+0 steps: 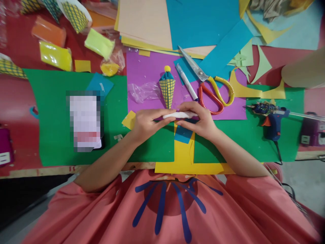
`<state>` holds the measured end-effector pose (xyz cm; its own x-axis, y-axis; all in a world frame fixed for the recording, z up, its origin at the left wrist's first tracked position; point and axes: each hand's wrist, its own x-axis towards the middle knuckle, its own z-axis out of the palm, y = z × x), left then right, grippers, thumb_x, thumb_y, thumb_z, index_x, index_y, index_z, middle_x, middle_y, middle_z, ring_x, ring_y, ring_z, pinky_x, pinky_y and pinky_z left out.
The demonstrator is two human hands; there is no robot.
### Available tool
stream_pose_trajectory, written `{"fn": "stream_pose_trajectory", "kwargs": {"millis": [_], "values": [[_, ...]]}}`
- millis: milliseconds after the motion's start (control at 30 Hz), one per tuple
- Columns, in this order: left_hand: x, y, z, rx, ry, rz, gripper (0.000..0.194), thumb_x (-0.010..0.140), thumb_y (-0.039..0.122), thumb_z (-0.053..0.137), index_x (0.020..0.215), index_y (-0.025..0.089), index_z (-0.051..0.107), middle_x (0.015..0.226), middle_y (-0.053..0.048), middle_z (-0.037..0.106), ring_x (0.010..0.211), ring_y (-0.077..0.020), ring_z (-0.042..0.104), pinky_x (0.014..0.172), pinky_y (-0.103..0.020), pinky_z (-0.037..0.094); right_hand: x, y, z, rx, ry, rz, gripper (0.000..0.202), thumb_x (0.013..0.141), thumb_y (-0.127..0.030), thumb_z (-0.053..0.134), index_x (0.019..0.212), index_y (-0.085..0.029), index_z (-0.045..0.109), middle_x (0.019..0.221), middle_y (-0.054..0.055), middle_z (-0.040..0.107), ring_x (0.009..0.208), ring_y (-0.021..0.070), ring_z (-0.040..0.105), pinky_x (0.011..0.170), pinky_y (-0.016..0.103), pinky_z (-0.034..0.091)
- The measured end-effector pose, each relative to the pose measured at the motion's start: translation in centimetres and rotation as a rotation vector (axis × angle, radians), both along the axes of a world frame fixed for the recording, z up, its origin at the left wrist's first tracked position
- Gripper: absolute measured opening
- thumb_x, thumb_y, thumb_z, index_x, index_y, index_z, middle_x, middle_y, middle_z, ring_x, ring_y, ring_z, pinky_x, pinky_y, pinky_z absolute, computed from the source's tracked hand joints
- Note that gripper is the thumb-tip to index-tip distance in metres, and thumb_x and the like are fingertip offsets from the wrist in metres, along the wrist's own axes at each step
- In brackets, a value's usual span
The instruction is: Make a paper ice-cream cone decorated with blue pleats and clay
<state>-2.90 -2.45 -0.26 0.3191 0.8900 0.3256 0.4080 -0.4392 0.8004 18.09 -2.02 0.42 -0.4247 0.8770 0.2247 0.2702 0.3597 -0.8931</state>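
Note:
Between my two hands is a flattened, elongated piece of white modelling clay. My left hand pinches its left end between thumb and fingers. At its right end, the thumb and fingers of my right hand close around it. Just beyond lies a small cone with a yellow and blue check, a blue top and a yellow ball, point towards me. To its right are a white pen and scissors with one red and one yellow handle, blades pointing away from me.
A glue gun with its cord lies at right. A pixelated phone is at left. Wrapped clay packets and checked cones sit at far left. Coloured paper sheets are stacked at the back, with paper scraps near them.

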Motion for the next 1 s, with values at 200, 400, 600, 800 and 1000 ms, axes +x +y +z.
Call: {"fn": "stream_pose_trajectory", "kwargs": {"millis": [200, 400, 600, 800, 1000], "values": [[0.09, -0.07, 0.06, -0.055, -0.029, 0.010, 0.038, 0.082, 0.054, 0.068, 0.105, 0.025, 0.076, 0.096, -0.003, 0.079, 0.081, -0.0164, 0.077, 0.076, -0.021, 0.062, 0.05, 0.04, 0.31, 0.095, -0.032, -0.003, 0.016, 0.089, -0.030, 0.066, 0.098, -0.017, 0.070, 0.093, 0.004, 0.077, 0.082, 0.0118, 0.071, 0.073, 0.022, 0.056], [0.12, 0.01, 0.05, 0.032, -0.001, 0.032, 0.025, 0.086, 0.043, 0.069, 0.101, 0.024, 0.077, 0.096, -0.002, 0.079, 0.082, -0.0143, 0.077, 0.075, -0.017, 0.060, 0.16, 0.17, 0.36, 0.029, -0.030, -0.019, 0.026, 0.088, -0.037, 0.067, 0.105, -0.017, 0.070, 0.099, 0.006, 0.076, 0.088, 0.0145, 0.072, 0.079, 0.027, 0.058], [0.12, 0.08, 0.18, 0.095, 0.021, 0.064, 0.027, 0.087, 0.046, 0.067, 0.089, 0.023, 0.079, 0.084, 0.000, 0.079, 0.069, -0.0119, 0.076, 0.063, -0.014, 0.058, 0.27, 0.23, 0.18, 0.106, -0.038, 0.023, 0.022, 0.090, -0.033, 0.065, 0.104, -0.018, 0.070, 0.097, 0.005, 0.076, 0.087, 0.0139, 0.071, 0.077, 0.026, 0.056], [-0.04, -0.17, 0.12, 0.041, -0.044, 0.055, 0.042, 0.083, 0.051, 0.069, 0.114, 0.022, 0.073, 0.094, -0.002, 0.079, 0.080, -0.0150, 0.077, 0.075, -0.019, 0.061, 0.24, 0.25, 0.40, 0.105, -0.049, 0.008, 0.018, 0.090, -0.033, 0.063, 0.096, -0.018, 0.071, 0.090, 0.004, 0.077, 0.080, 0.0136, 0.071, 0.074, 0.026, 0.056], [-0.13, -0.06, -0.17, 0.070, 0.068, 0.081, 0.033, 0.086, 0.053, 0.065, 0.095, 0.023, 0.078, 0.088, -0.002, 0.080, 0.074, -0.0131, 0.075, 0.067, -0.017, 0.058, 0.31, 0.29, 0.39, 0.087, -0.062, -0.001, 0.025, 0.087, -0.038, 0.067, 0.102, -0.017, 0.070, 0.096, 0.007, 0.077, 0.086, 0.0156, 0.072, 0.076, 0.027, 0.057]]}}
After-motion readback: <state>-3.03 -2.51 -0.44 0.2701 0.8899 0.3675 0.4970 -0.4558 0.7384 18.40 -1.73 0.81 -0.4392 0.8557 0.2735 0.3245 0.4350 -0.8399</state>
